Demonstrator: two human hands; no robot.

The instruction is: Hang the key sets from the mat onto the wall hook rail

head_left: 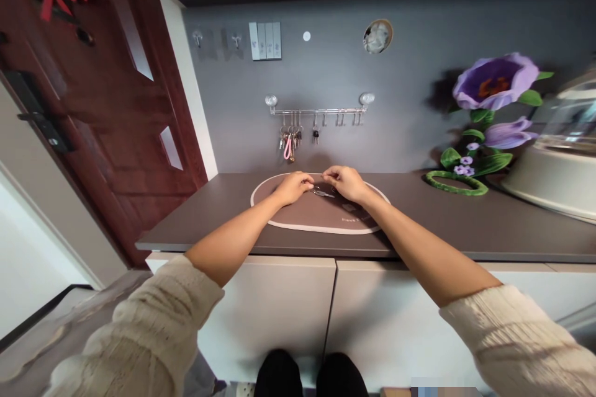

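Observation:
A small silver key (323, 193) shows between my hands, low over the brown oval mat (302, 218) with its pale border. The fingers of my left hand (293, 188) are closed in a pinch at the key's head end. Just right of it, my right hand (348, 183) also has thumb and fingers pinched together; whatever is between them is too small to make out. Part of something small and dark shows under the right fingers. Behind the hands, several keys (291, 136) hang from a clear hook rail (319, 112), one with a pink strap.
The mat lies on a dark countertop (200, 223) above white cabinet doors (279, 304). To the right stand a purple artificial flower (496, 84) and a pale domed object (549, 177). A dark red door (116, 93) is at the left.

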